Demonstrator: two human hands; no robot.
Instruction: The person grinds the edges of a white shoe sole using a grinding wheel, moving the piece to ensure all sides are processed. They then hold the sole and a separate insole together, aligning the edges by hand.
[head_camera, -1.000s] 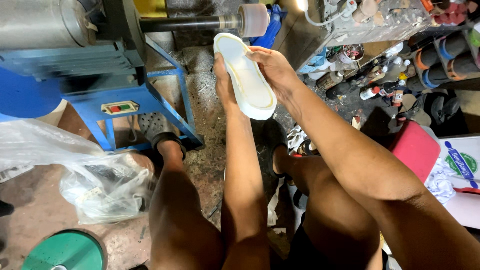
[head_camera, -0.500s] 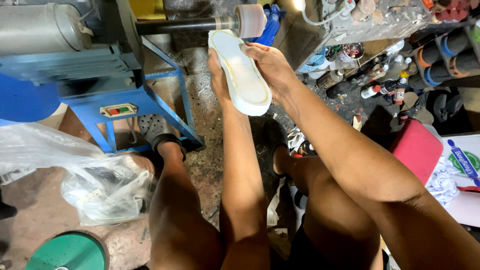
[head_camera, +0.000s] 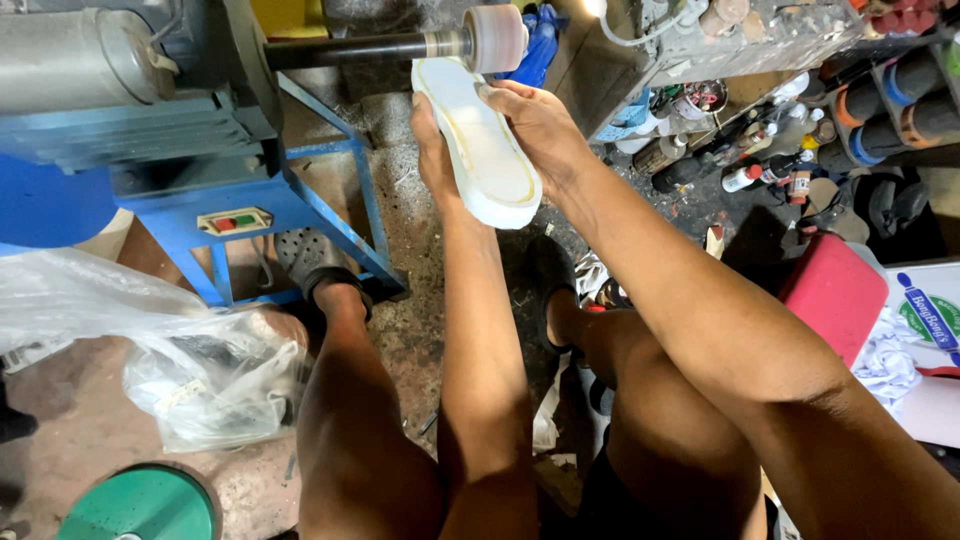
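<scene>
I hold a white shoe sole (head_camera: 478, 145) with both hands, its flat side facing me. My left hand (head_camera: 433, 150) grips its left edge from behind. My right hand (head_camera: 540, 125) holds its right edge near the toe. The sole's top end sits just under a pinkish sanding drum (head_camera: 497, 38) on a dark shaft (head_camera: 350, 50) that sticks out of a blue machine (head_camera: 150, 130). I cannot tell whether the sole touches the drum.
The machine's blue frame (head_camera: 340, 215) has a switch box (head_camera: 233, 220). Clear plastic bags (head_camera: 150, 340) lie at the left, a green round lid (head_camera: 140, 505) below them. A red box (head_camera: 835, 295) and several bottles (head_camera: 760, 170) stand at the right. My legs and sandalled feet are below.
Both hands have raised the sole up and slightly left, bringing its top end close under the sanding drum.
</scene>
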